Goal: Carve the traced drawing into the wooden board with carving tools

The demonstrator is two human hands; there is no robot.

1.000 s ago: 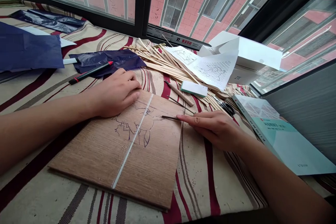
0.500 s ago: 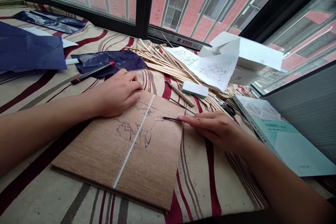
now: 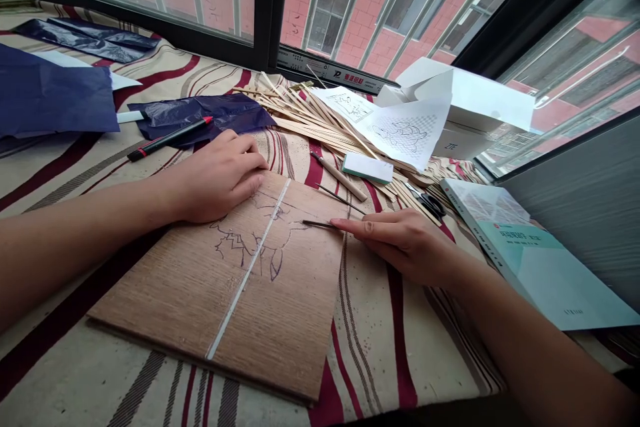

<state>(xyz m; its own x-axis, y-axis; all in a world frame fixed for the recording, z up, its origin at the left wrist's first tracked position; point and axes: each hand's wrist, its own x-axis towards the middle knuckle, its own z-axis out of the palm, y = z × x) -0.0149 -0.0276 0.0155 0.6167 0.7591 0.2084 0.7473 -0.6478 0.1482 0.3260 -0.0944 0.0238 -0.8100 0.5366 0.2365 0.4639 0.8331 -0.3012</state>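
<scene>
A flat brown wooden board lies on the striped cloth. A pale strip crosses it lengthwise, and dark sketched lines mark its far half. My left hand rests on the far left part, its bent fingers closed over the far edge. A slim dark pointed tool is pinched in my right hand, index finger stretched along it. The tip touches or nearly touches the right-hand lines. Its exact kind cannot be made out. A second thin dark rod runs beside my right hand, its near end hidden.
Beyond the board lie a wooden-handled tool, a white-and-green block, thin wooden strips and printed drawings. Scissors and a book are right. A black-and-red marker lies on dark blue sheets left.
The whole view has shifted slightly, so things appear a little further left. The tool tip has moved slightly left along the drawn lines. My left hand stays on the board.
</scene>
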